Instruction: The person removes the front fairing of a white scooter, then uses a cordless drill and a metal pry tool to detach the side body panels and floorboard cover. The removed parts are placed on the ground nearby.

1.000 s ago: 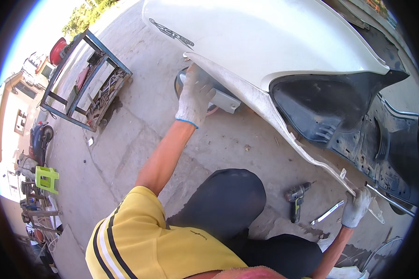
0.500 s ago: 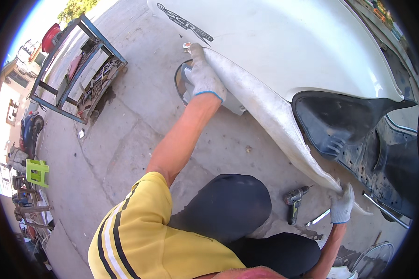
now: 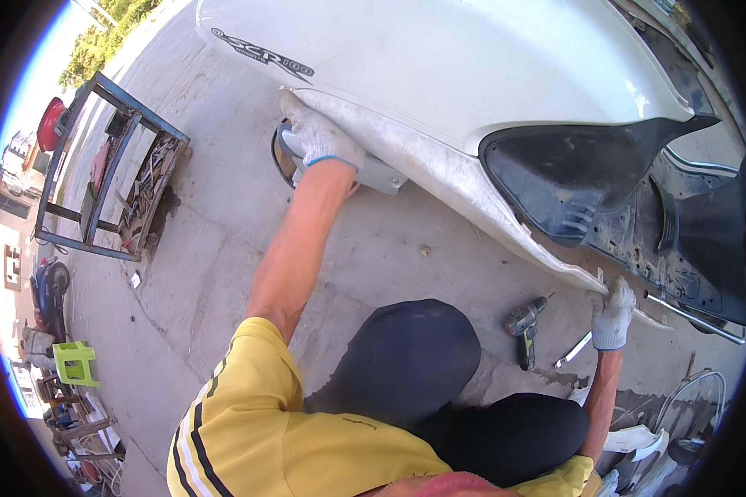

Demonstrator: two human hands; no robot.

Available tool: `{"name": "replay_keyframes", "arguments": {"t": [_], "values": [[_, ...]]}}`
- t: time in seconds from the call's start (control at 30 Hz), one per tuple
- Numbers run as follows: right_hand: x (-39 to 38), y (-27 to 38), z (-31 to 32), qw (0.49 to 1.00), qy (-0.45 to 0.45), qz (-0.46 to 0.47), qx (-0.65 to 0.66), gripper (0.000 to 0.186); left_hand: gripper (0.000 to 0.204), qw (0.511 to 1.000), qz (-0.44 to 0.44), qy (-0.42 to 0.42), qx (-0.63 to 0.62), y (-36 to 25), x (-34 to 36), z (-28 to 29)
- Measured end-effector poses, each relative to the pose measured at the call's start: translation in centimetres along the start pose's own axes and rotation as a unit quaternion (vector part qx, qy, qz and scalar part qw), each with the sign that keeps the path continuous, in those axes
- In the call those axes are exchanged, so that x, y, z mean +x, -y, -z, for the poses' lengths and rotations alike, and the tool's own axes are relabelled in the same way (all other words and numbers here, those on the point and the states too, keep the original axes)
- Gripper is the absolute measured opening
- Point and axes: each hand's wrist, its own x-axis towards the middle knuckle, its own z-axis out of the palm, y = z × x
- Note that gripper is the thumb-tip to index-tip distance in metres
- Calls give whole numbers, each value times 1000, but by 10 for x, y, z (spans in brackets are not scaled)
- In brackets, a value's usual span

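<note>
A long white side trim panel (image 3: 439, 166) runs along the lower edge of a scooter's white body (image 3: 439, 62), tapering toward its right end. Gripping its far left end is my left hand (image 3: 322, 137), gloved, with the fingers curled over the edge and partly hidden. At the narrow right end, my right hand (image 3: 613, 315), also gloved, is closed around the strip. The panel lies close against the body; whether it is seated there I cannot tell. Behind my left hand shows a wheel (image 3: 284, 157) beside a grey part (image 3: 380, 176).
A cordless drill (image 3: 524, 331) and a wrench (image 3: 574, 349) lie on the concrete near my knees. The scooter's black footboard (image 3: 630, 215) is at right. A metal rack (image 3: 112, 174) with tools stands at left, a green stool (image 3: 75, 363) below it. Loose white parts (image 3: 637, 441) lie lower right.
My view has shifted, so the scooter sits further left and higher in it. Both hands keep their hold on the trim panel. A small orange piece by its left end no longer shows.
</note>
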Motion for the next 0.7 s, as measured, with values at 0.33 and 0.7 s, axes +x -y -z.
{"name": "replay_keyframes", "arguments": {"t": [0.33, 0.7], "values": [[16, 60, -1, 996, 74, 42, 18, 31, 68, 999, -14, 45, 7, -5, 29, 29], [-25, 37, -1, 996, 40, 21, 74, 27, 67, 998, 38, -31, 30, 2, -8, 26]]}}
